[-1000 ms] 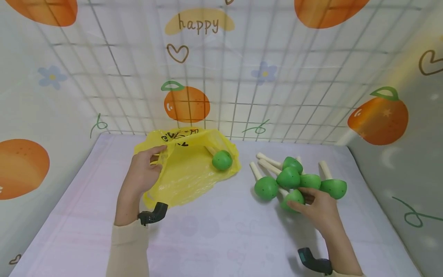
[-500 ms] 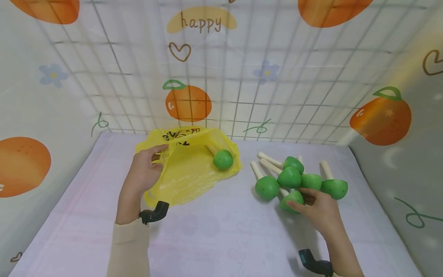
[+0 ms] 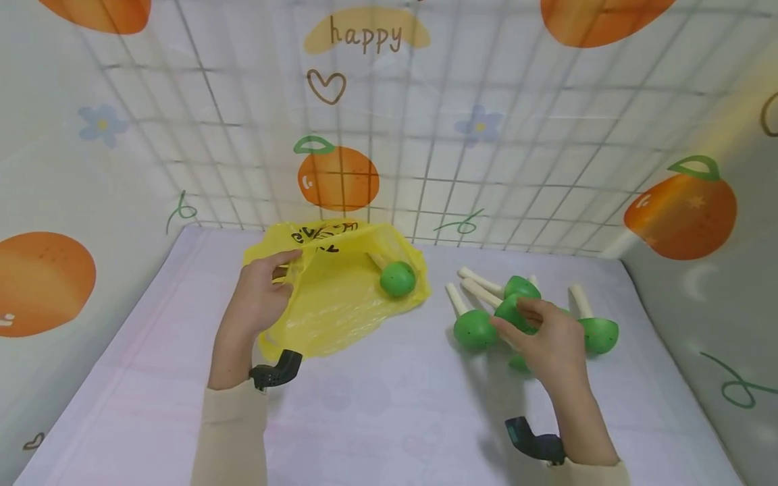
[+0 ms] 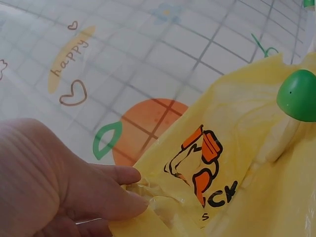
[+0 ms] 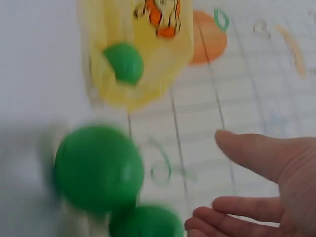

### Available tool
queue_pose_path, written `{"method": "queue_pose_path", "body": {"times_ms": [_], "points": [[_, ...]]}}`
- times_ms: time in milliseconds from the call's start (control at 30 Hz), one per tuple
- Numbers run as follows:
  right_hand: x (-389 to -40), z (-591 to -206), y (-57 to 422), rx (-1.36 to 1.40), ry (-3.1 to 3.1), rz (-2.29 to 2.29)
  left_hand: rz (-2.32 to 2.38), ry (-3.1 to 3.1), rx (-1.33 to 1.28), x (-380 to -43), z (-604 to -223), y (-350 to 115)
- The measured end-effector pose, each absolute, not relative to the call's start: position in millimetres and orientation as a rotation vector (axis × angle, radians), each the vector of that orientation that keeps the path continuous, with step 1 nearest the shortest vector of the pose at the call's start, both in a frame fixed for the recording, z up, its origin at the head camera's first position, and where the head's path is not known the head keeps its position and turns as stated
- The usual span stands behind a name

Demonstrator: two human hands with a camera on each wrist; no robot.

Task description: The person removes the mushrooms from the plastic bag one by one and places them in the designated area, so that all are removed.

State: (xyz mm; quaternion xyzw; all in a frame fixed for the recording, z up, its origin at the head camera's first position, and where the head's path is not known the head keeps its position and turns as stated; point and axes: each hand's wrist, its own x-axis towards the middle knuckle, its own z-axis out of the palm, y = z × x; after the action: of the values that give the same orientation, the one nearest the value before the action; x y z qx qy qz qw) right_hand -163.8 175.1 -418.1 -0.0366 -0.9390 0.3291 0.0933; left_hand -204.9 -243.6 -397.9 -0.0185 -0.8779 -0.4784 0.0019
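My left hand (image 3: 258, 297) pinches the left edge of a yellow plastic bag (image 3: 328, 310). Black lettering and an orange cartoon print show on the bag (image 4: 256, 173) in the left wrist view. Inside its mouth lies a mushroom-shaped piece (image 3: 398, 279) with a green dotted cap and a pale stem. My right hand (image 3: 553, 341) is over a pile of similar green-capped mushroom shapes (image 3: 476, 331), partly covering several of them. Thumb and fingers of the right hand (image 5: 266, 177) stand apart with nothing between them in the right wrist view.
One mushroom shape (image 3: 600, 335) lies at the right of the pile, stem pointing back. A pale cloth covers the table (image 3: 377, 418). Behind it hangs a printed curtain (image 3: 413, 108) over a wire grid, with more curtain at both sides.
My right hand has risen off the front mushroom shape and moved up over the pile. The left hand stays on the bag's edge. The head view has shifted slightly.
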Motion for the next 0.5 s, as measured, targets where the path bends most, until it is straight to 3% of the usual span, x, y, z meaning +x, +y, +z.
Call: {"method": "queue_pose_path", "body": {"times_ms": [200, 500], "points": [[-187, -414, 124, 0.114, -2.681, 1.107, -1.485, -2.755, -0.071, -205, -396, -244], [-224, -439, 61, 0.281, -2.720, 1.088, -1.474, -2.756, -0.088, -206, -397, -243]]}}
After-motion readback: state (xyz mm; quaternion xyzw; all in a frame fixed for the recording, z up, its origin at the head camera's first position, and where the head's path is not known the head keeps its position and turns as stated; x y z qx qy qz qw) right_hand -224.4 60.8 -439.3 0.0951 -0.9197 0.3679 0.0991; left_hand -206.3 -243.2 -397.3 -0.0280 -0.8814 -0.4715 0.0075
